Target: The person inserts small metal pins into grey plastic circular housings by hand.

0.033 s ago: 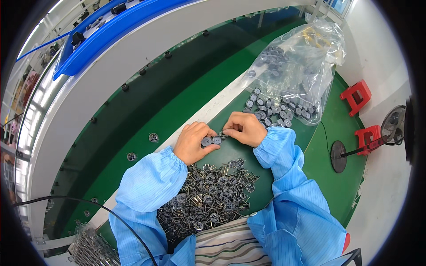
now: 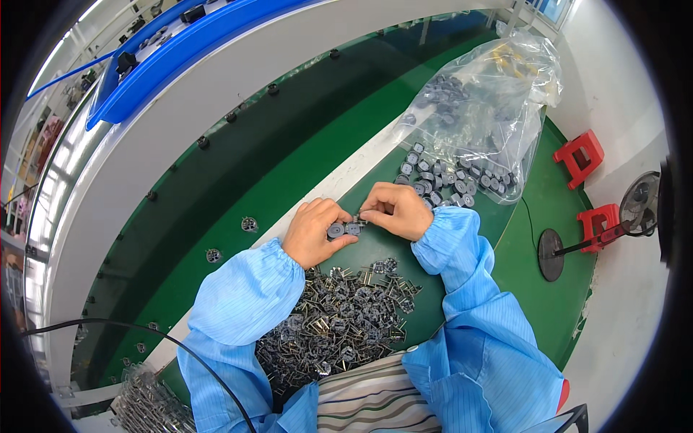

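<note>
My left hand (image 2: 315, 232) is closed round two grey round plastic housings (image 2: 336, 230), pinched side by side between thumb and fingers above the green table. At the right one of them, my right hand (image 2: 399, 210) pinches a small dark part with metal pins (image 2: 360, 219); its fingertips cover most of it. I cannot tell whether the part is seated in the housing. Below my hands, close to my body, lies a big heap of dark pinned parts (image 2: 339, 317). More grey housings (image 2: 433, 184) lie loose beyond my right hand.
A clear plastic bag (image 2: 498, 108) of housings lies at the far right of the table. Left of a white edge strip, a green conveyor belt (image 2: 303, 151) carries scattered small parts. A blue tray (image 2: 173, 65), red stools (image 2: 580, 159) and a fan (image 2: 639, 202) stand around.
My right hand has shifted very slightly left, toward the housing. The loose parts on the belt have crept a little to the left.
</note>
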Demonstrator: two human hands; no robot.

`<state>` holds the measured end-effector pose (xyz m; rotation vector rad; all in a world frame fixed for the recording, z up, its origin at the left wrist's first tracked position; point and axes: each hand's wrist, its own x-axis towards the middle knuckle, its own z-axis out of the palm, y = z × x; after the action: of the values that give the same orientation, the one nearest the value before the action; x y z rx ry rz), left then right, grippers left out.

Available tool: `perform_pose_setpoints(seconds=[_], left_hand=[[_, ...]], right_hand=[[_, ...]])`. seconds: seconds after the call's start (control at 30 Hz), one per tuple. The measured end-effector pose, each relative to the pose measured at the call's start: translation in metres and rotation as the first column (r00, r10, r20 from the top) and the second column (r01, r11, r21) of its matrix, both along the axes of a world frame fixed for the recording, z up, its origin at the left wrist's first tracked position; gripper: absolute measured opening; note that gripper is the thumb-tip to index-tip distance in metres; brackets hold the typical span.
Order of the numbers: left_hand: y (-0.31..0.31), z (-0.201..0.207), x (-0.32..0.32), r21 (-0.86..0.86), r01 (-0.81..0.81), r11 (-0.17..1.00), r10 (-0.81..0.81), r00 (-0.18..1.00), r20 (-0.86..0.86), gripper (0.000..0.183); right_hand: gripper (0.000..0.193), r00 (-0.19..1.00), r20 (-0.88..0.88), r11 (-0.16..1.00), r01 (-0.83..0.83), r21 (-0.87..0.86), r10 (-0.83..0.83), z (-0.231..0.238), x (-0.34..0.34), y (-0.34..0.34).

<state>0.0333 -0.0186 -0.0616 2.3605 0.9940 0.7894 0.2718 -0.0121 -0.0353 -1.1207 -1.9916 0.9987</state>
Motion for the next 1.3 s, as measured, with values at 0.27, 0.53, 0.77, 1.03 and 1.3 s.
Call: perform_pose_setpoints(seconds=[0.27, 0.53, 0.77, 1.03, 1.3], left_hand=[[0.000, -0.001, 0.003, 0.014, 0.001, 1.000, -0.001, 1.000, 0.007, 0.036], [-0.001, 0.000, 0.003, 0.007, -0.002, 1.000, 0.002, 1.000, 0.005, 0.034], [-0.001, 0.002, 0.004, -0.009, -0.005, 1.000, 0.005, 1.000, -0.014, 0.033], [-0.002, -0.001, 0.006, -0.044, -0.016, 0.999, 0.015, 1.000, -0.015, 0.034], [0.017, 0.003, -0.014, -0.167, -0.085, 0.982, 0.125, 0.960, 0.250, 0.031]], right_hand=[[0.011, 0.997, 0.056, 0.982, -0.071, 0.177, 0.062, -0.015, -0.007, -0.003], [0.015, 0.987, 0.157, 0.919, -0.096, 0.382, 0.038, -0.010, -0.016, -0.009], [0.015, 0.983, 0.181, 0.957, -0.068, 0.282, 0.016, -0.013, -0.016, -0.011], [0.018, 0.985, 0.174, 0.986, -0.024, 0.162, -0.005, -0.020, -0.014, -0.010], [0.023, 0.992, 0.110, 0.982, -0.045, -0.183, 0.066, 0.003, -0.001, -0.008]])
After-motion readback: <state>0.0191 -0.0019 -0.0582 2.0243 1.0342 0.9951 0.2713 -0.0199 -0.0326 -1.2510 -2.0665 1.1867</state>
